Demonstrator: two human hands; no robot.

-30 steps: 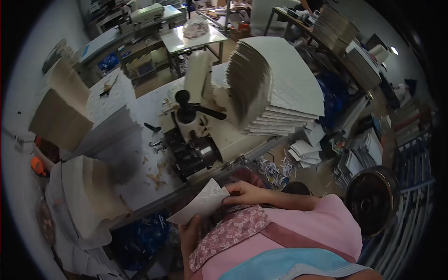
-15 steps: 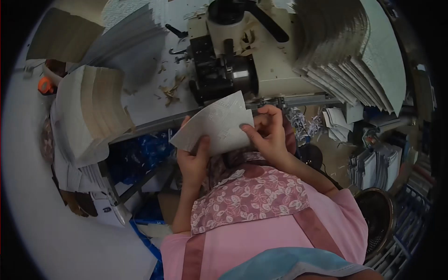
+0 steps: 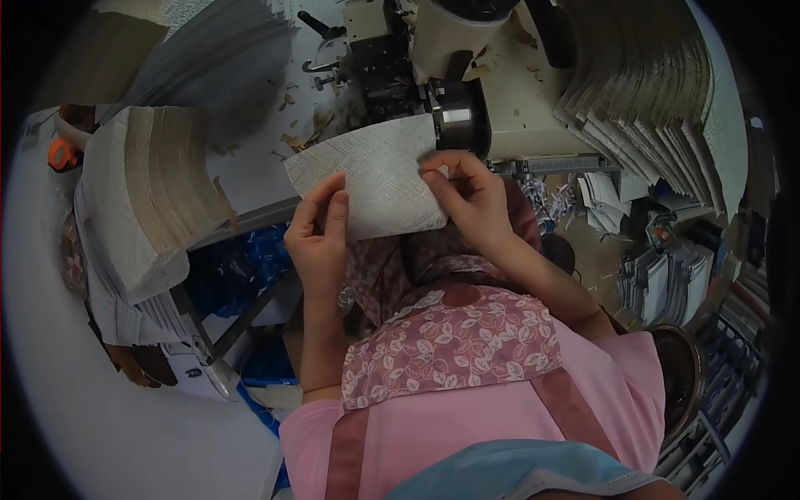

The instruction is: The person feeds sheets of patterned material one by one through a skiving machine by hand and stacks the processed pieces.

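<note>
A white textured sheet piece [image 3: 383, 179] with a curved top edge is held up between both hands, in front of the black and cream machine [image 3: 458, 108]. My left hand [image 3: 321, 229] pinches its left side between thumb and fingers. At its right edge, my right hand [image 3: 471, 196] closes thumb and forefinger on the sheet. The sheet's top right corner overlaps the view of the machine's dark cylinder.
Stacked curved pieces [image 3: 162, 175] stand at the left, near an orange object [image 3: 62, 154]. Another tall stack [image 3: 650, 92] is at the back right. Brown scraps [image 3: 315, 129] lie on the table. Bundles [image 3: 667, 283] and a fan [image 3: 677, 375] are lower right.
Both hands have shifted slightly up and apart, and the sheet now lies flatter and wider to view. The machine appears farther right in the picture.
</note>
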